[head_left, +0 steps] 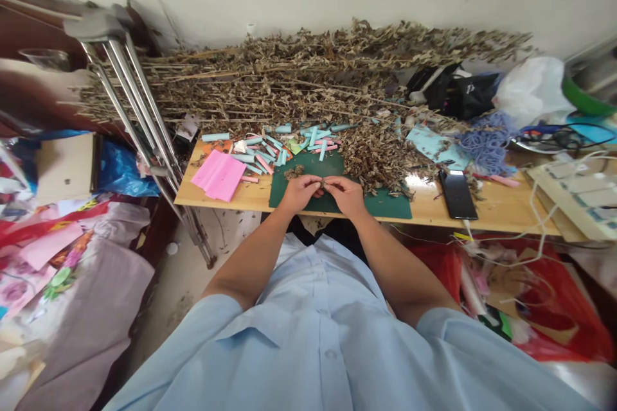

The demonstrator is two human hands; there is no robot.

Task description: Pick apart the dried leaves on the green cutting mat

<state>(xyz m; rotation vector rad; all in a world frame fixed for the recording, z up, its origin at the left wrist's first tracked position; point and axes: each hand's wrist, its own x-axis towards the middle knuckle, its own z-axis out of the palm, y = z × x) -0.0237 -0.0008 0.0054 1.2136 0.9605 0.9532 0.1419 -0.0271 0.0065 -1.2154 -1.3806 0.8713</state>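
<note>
My left hand [303, 193] and my right hand [345, 196] meet over the green cutting mat [385, 205], thumbs and fingers pinched together. Between the fingertips is a small grey-brown bit of dried leaf [323, 184], mostly covered by the fingers. Just behind my left hand lies a small clump of crumbled dried leaf [294, 171]. A large heap of dried leaves [373, 157] spreads over the mat's right side, beyond my right hand. Light blue and pink paper rolls [270, 153] are scattered at the mat's back left, next to pink paper sheets [219, 175].
Long dried leafy stalks [289, 96] fill the back of the table along the wall. Metal crutches [139, 109] lean at the left. To the right are a black phone [457, 194] on a cable, blue yarn [489, 141] and a power strip [578, 192].
</note>
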